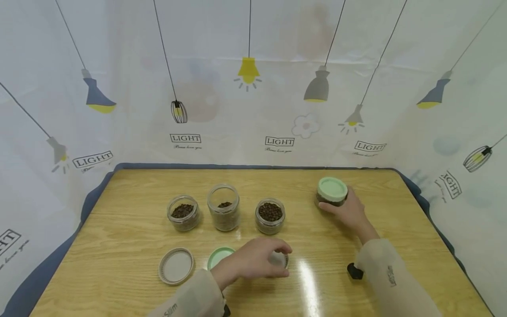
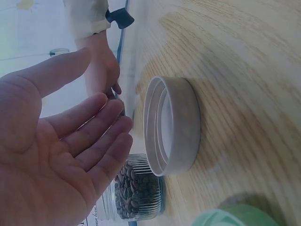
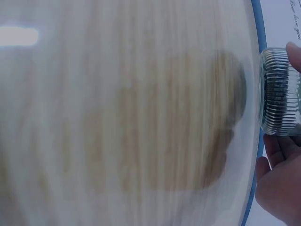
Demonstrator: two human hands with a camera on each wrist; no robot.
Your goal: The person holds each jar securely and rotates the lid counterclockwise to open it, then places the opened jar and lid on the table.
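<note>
On the right side, my right hand grips a ribbed glass jar by its sides. A light green lid covers this jar, and dark coffee beans show through the glass. In the right wrist view its base stands apart from the shadow on the wood. My left hand hovers above a white lid that lies on the table with its hollow side up. Its fingers are loosely bent and hold nothing. Just beyond it stands an uncovered jar of coffee beans.
Two more uncovered jars, a short one and a taller one, hold beans farther left. In front of them lie another white lid and a green lid, partly hidden by my left arm. A printed curtain borders the wooden table.
</note>
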